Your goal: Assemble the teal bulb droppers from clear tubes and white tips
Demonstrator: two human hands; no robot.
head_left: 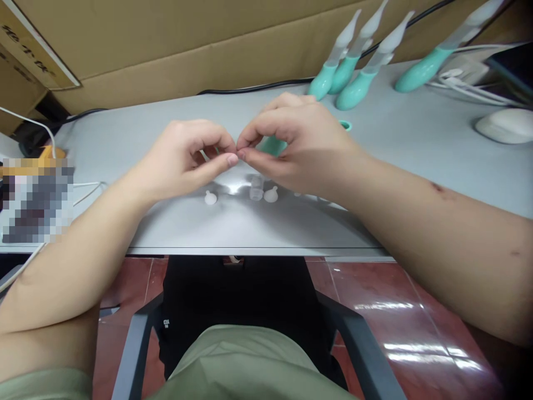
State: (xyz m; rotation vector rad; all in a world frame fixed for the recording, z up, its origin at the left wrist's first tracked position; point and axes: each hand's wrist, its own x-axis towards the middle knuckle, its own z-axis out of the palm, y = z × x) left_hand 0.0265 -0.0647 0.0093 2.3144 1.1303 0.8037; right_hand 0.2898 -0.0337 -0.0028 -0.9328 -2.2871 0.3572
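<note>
Above the middle of the grey table, my left hand (200, 153) and my right hand (295, 139) meet at the fingertips. Thumb and forefinger of each are pinched together; whatever they hold, if anything, is too small to make out. Behind my right hand a teal bulb (273, 145) shows in part between the fingers, and a teal ring (345, 125) lies just beyond the wrist. Below the hands lie a small white round piece with a nub (211, 198), a clear short cylinder (256, 188) and another white nubbed piece (271, 194).
Several teal bulb syringes with clear tubes and white tips, one a teal syringe (356, 83), stand at the back right. Farther right are another syringe (428, 69), white cables (466, 83) and a white computer mouse (506, 125). A cardboard wall (166, 50) closes the back.
</note>
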